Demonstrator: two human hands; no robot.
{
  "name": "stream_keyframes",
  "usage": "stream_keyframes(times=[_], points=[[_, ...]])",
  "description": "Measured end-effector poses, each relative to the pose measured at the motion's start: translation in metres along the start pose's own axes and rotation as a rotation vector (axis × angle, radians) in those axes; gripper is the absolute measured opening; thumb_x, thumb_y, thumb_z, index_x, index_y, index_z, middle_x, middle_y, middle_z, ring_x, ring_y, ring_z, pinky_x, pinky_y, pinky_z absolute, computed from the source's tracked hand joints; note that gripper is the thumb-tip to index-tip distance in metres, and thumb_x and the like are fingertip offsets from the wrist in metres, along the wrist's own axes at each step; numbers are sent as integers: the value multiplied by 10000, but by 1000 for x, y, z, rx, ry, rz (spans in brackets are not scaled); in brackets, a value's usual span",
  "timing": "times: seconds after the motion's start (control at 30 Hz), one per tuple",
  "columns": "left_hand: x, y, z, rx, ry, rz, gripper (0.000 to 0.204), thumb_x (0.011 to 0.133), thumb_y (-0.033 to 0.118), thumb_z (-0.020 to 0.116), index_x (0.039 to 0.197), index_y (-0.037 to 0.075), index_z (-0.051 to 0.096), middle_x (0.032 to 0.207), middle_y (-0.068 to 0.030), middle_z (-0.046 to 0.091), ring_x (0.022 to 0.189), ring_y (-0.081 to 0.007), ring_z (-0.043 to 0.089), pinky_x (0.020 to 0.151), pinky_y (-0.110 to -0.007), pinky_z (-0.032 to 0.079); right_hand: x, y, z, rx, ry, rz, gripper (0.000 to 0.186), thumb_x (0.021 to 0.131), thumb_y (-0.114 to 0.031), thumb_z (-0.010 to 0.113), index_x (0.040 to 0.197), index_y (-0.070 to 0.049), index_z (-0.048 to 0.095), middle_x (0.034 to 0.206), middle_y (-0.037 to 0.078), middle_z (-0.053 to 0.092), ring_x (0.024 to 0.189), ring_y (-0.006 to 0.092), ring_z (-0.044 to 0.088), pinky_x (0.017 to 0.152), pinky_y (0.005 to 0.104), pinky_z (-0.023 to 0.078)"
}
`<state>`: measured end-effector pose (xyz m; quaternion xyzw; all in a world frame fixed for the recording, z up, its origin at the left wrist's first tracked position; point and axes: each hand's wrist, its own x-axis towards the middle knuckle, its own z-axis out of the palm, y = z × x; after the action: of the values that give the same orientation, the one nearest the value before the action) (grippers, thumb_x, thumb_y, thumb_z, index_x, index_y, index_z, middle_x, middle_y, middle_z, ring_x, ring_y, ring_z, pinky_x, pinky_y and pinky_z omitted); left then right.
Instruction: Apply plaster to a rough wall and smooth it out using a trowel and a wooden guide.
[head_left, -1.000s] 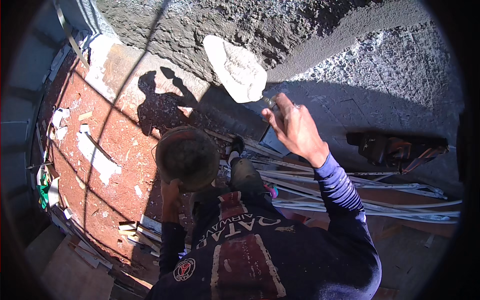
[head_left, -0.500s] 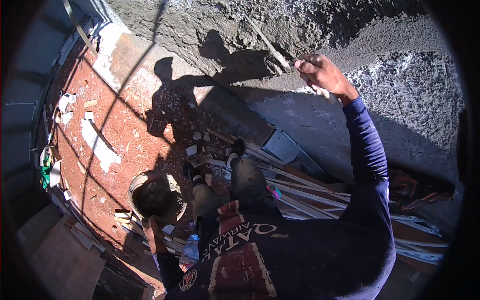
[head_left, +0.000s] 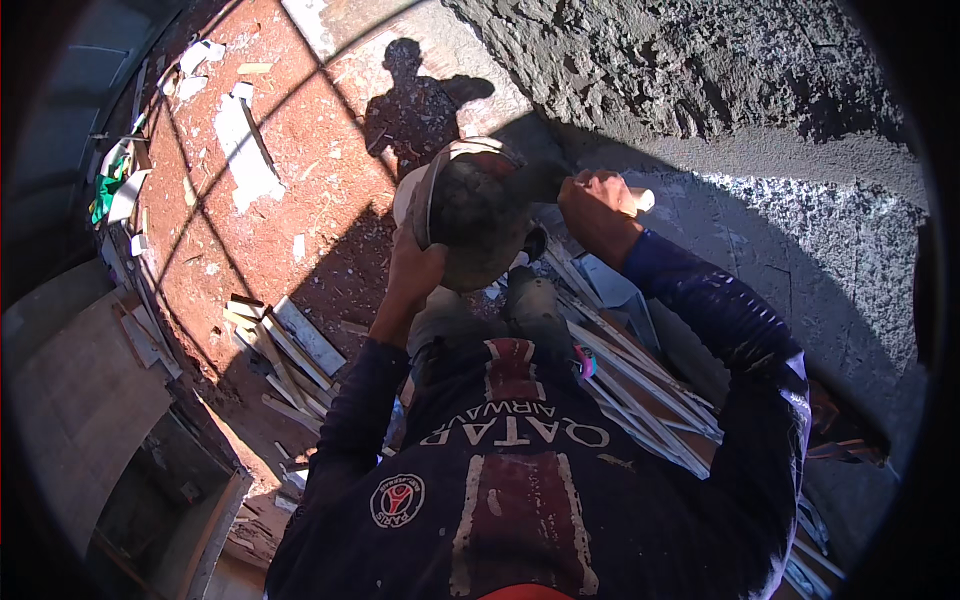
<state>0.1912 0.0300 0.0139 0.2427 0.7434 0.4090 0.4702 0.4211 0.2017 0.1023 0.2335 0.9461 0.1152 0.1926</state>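
Note:
In front of my chest a bucket (head_left: 424,205) of dark wet mortar (head_left: 473,212) is held up, its mouth facing me. My left hand (head_left: 414,268) is closed on its near left rim. Closed round a trowel, my right hand (head_left: 597,212) is at the bucket's right side. The trowel's pale handle (head_left: 642,200) sticks out to the right of the fist. Its dark blade (head_left: 540,182) reaches over the bucket's mouth, and shadow hides where the tip ends. Beyond my right hand is a wall with rough wet mortar (head_left: 700,65).
Wood scraps (head_left: 285,345) lie on the red dirt at left, near a white sheet piece (head_left: 243,150). Long pale strips (head_left: 650,395) and a bent metal piece (head_left: 615,290) lie at my right. A board structure (head_left: 90,370) stands far left.
The bucket has come up and to the right with my left hand. My right hand has come down from the wall, bringing the trowel to the bucket. The view has shifted.

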Motion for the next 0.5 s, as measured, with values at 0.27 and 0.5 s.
stream_keyframes(times=[0.27,0.5], points=[[33,14,-36,-1,-259,40,665,737,50,587,1355,-59,365,1259,-220,473,1151,-316,525,952,-372,436,11,-109,9,927,-100,224,257,831,-256,603,901,-9,608,795,248,643,770,420,636,676,529,493],[11,24,-84,-350,-158,-137,438,731,-24,559,1167,-51,525,976,-98,627,835,-208,624,726,-322,521,10,-135,4,1088,10,362,319,880,-320,571,986,-19,566,829,241,641,770,430,627,699,529,487]])
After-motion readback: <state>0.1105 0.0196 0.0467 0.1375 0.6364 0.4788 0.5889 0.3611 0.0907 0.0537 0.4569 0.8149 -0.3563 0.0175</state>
